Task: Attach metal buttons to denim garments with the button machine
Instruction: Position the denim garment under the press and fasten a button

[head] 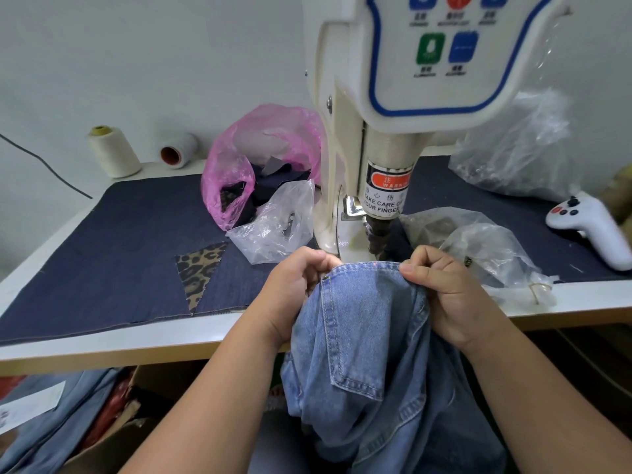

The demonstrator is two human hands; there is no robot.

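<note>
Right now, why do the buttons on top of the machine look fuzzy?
Head view: the machine panel sits close to the wide lens, so its labels blur and the table edge tilts; the denim stays sharp; soft light, no hard shadows.

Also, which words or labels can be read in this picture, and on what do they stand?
"WARN", cut off: red tag on the machine's sticker.
"TAKE CARE O" / "YOUR FINGER", cut off: same sticker.
Chinese characters above them: too blurred to read.
Captions under the panel buttons: too small and blurred to read.
</note>
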